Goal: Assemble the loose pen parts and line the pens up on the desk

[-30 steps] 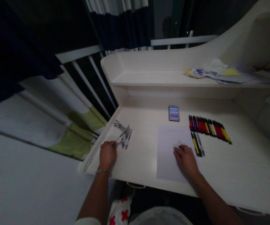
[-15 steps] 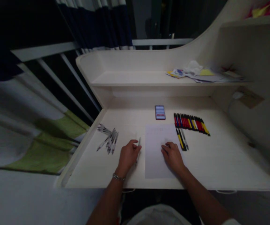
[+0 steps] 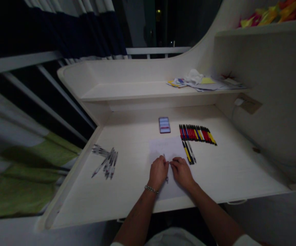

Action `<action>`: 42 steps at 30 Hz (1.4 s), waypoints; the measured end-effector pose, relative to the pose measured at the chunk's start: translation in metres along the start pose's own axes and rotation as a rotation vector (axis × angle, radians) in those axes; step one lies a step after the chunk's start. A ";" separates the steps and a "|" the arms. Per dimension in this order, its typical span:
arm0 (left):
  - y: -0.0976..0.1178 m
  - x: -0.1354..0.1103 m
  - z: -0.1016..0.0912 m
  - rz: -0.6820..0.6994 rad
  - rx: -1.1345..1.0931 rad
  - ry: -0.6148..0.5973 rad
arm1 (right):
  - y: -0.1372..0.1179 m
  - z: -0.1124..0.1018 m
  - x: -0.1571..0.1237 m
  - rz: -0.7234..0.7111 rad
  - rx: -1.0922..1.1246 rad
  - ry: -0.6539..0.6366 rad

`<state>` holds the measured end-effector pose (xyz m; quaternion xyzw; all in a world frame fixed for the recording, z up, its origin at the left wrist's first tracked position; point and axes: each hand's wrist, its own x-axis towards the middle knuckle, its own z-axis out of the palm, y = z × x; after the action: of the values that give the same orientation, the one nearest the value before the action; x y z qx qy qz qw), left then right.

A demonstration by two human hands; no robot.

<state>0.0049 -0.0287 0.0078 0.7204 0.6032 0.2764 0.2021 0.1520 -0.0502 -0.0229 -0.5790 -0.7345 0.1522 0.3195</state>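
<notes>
My left hand (image 3: 158, 171) is closed around a thin pen (image 3: 165, 167) held upright over a white sheet of paper (image 3: 166, 149) on the desk. My right hand (image 3: 181, 171) rests on the same sheet right beside it, fingers curled, fingertips close to the pen. A heap of pale pens (image 3: 106, 159) lies to the left. A neat row of coloured pens (image 3: 197, 133) lies to the right, with two or three more pens (image 3: 189, 152) below it.
A small striped phone-like object (image 3: 164, 124) lies behind the paper. The desk (image 3: 127, 191) has a raised shelf (image 3: 127, 89) carrying loose papers and a cloth (image 3: 197, 80). A tall side panel (image 3: 266, 89) stands on the right; white railing and curtains are on the left.
My left hand picked a pen from the left heap and carried it right to the paper, meeting my right hand. The view swung leftward relative to the desk.
</notes>
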 end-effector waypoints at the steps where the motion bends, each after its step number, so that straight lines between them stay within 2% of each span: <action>1: 0.000 -0.001 -0.001 0.004 0.010 -0.007 | 0.000 0.000 0.000 0.003 0.003 0.000; 6: -0.008 -0.013 -0.007 0.029 0.040 -0.034 | -0.001 -0.002 0.002 0.015 0.010 -0.024; 11: -0.019 -0.029 -0.003 0.070 -0.036 0.026 | -0.003 -0.008 0.007 0.049 0.008 -0.091; 15: -0.023 -0.032 0.001 0.096 -0.070 0.047 | -0.009 -0.016 0.016 0.089 -0.051 -0.140; 23: -0.023 -0.030 0.000 0.091 -0.093 0.039 | -0.027 -0.017 0.047 0.347 -0.299 -0.245; 27: -0.022 -0.029 0.000 0.078 -0.109 0.025 | -0.038 -0.013 0.059 0.408 -0.358 -0.297; 31: -0.018 -0.027 -0.005 0.044 -0.133 0.007 | -0.035 -0.015 0.065 0.458 -0.353 -0.327; 34: -0.012 -0.028 -0.012 0.013 -0.225 0.003 | -0.028 -0.019 0.064 0.435 -0.160 -0.249; 36: -0.006 -0.031 -0.014 -0.022 -0.358 -0.025 | -0.025 -0.020 0.059 0.376 0.141 -0.169; 39: 0.003 -0.037 -0.008 -0.103 -0.690 -0.135 | -0.026 -0.019 0.047 0.369 0.662 -0.100; 42: 0.011 -0.043 0.005 -0.243 -1.035 -0.160 | -0.033 -0.016 0.037 0.431 0.973 -0.057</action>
<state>0.0117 -0.0730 0.0039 0.4703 0.4499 0.4564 0.6067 0.1332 -0.0263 0.0194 -0.4973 -0.4519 0.5530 0.4926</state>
